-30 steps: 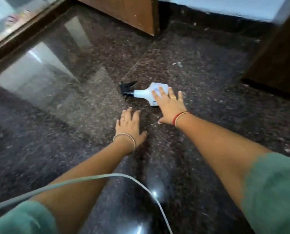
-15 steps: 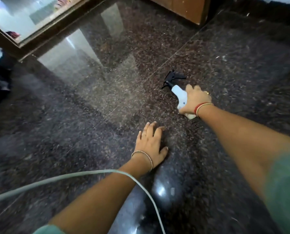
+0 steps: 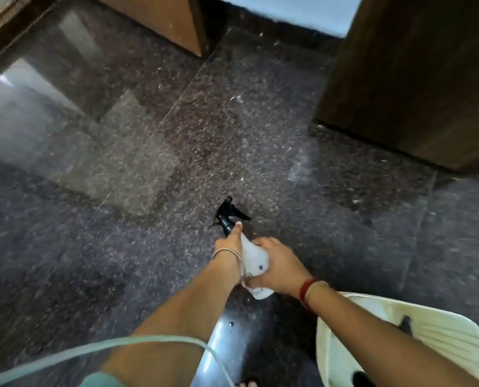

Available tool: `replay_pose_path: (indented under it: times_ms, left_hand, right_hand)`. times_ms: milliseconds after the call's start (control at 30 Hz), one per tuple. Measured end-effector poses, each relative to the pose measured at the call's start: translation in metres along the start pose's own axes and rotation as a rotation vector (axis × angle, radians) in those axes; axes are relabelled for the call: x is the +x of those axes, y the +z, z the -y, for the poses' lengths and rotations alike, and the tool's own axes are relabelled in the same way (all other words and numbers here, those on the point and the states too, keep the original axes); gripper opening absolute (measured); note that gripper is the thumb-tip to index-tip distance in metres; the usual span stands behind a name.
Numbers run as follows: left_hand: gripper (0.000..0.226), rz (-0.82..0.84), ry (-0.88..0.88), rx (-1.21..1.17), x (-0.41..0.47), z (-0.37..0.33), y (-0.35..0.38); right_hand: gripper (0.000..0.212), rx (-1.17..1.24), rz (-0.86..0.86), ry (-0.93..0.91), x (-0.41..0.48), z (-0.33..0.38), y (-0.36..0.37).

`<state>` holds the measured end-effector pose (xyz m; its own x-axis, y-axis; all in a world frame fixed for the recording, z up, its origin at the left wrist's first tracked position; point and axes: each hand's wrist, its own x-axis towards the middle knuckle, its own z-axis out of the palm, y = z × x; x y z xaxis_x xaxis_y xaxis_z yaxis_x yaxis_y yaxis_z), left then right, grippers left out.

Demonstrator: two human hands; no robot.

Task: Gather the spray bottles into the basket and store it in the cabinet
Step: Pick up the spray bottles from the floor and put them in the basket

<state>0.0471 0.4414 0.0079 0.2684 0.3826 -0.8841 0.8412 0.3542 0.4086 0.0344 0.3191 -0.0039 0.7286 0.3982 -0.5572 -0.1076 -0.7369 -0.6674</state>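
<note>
A white spray bottle (image 3: 254,259) with a black trigger head (image 3: 228,215) is held above the dark granite floor, nozzle pointing away from me. My left hand (image 3: 228,245) grips its neck, with the thumb up by the black head. My right hand (image 3: 281,265) wraps the white body from the right. A cream plastic basket (image 3: 327,356) stands on the floor at the lower right, partly under my right forearm. Dark shapes show inside the basket, too hidden to identify.
A dark wooden cabinet side (image 3: 417,76) rises at the upper right. Another brown wooden panel (image 3: 163,20) stands at the top centre, with a pale wall (image 3: 285,9) between them. A light green cord (image 3: 93,350) crosses my left arm.
My right hand closed on the bottle and lifted it toward me. My left hand left the floor and took the bottle's neck. The basket came into view at the lower right.
</note>
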Motion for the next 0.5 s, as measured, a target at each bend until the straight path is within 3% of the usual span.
replay_pose_path:
  times_ms: [133,267,433,500]
  left_hand:
    - [0.046,0.086,0.227,0.226,-0.082,0.002,0.043]
    - [0.051,0.215,0.412,0.412,-0.16,0.015,0.083]
    - [0.044,0.356,0.59,0.551,-0.223,0.046,0.127]
    - [0.044,0.385,0.651,0.589,-0.244,0.063,0.143]
  right_hand:
    - [0.081,0.163,-0.203,0.018,-0.078,-0.005,-0.043]
    - [0.081,0.303,-0.417,0.071,-0.15,-0.015,-0.072]
    - [0.087,0.33,-0.541,0.15,-0.214,-0.042,-0.101]
    - [0.078,0.351,-0.526,0.191,-0.236,-0.055,-0.116]
